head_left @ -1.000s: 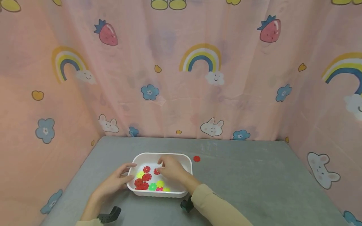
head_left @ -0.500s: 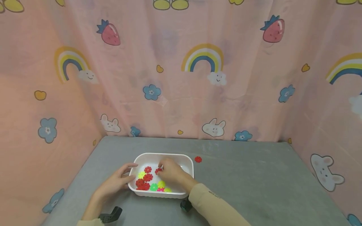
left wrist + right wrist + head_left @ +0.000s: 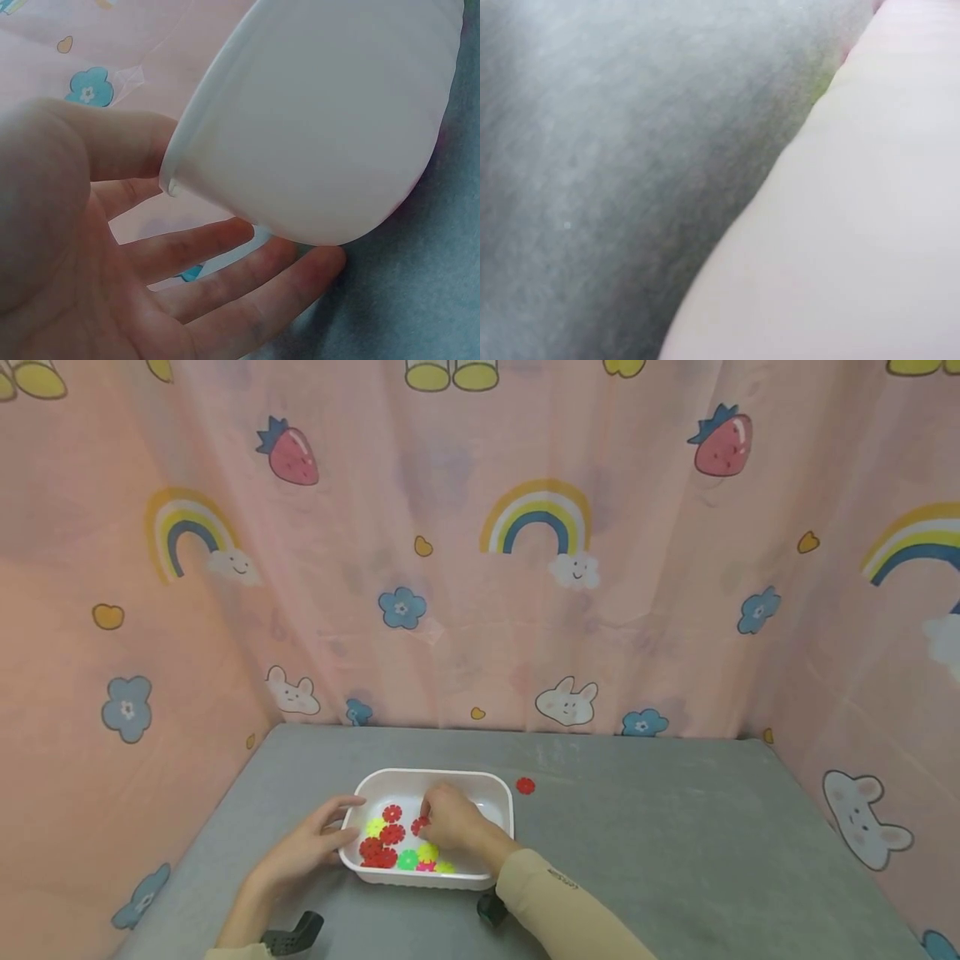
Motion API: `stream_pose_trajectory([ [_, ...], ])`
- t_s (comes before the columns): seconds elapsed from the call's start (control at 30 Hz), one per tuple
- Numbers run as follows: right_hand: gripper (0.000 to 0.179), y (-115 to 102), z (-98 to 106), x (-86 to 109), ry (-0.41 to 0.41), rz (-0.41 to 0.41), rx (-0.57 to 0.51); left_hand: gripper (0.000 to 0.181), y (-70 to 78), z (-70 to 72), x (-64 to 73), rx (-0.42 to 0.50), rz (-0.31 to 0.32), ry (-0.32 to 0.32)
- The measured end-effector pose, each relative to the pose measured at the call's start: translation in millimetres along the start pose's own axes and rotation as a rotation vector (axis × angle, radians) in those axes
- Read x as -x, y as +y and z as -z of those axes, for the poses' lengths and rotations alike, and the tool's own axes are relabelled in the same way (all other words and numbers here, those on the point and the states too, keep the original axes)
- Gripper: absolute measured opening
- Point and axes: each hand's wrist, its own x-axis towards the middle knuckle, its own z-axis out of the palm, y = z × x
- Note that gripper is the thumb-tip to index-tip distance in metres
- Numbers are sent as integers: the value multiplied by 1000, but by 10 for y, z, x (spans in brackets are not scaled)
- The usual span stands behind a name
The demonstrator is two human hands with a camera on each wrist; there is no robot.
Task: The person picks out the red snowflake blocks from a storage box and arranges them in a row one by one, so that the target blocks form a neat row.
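A white plastic tray (image 3: 480, 881) stands on the table with several notched, flower-shaped plastic discs inside. At its left end, my left hand (image 3: 303, 839) holds the rim; in the left wrist view the thumb crosses the rim and spread fingers lie along the outer wall. Inside the tray, my right hand (image 3: 453, 818) has its fingertips at a red disc (image 3: 418, 827), apparently pinching it; the hand partly covers that disc. Other red discs (image 3: 392, 834) lie to the left, beside yellow (image 3: 428, 852), green (image 3: 407, 860) and pink pieces. The right wrist view shows only the tray's outer wall (image 3: 840, 225).
A single red disc (image 3: 526, 786) lies on the grey table (image 3: 660, 843) beyond the tray's right end. A pink patterned curtain (image 3: 465, 635) encloses the table at the back and both sides. A dark wrist device (image 3: 294, 935) is strapped at the left cuff.
My right hand has shifted slightly toward the near side of the tray, and the red disc at its fingertips has shifted likewise. The left hand stays at the rim.
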Motion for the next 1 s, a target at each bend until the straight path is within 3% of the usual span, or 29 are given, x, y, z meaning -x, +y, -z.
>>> stream_pose_trajectory([
  [0.23,21,-23,14,51,-43,-14,-100,50,7,-22,13,-1,16,13],
  [0.57,14,-10,43,106,-22,-6,-139,50,17,-34,28,-11,6,9],
  [0.77,13,-32,156,171,-22,-9,-168,51,18,-27,27,-8,8,1],
  [1.0,12,-29,374,260,16,49,-198,50,14,-26,2,-27,22,18],
])
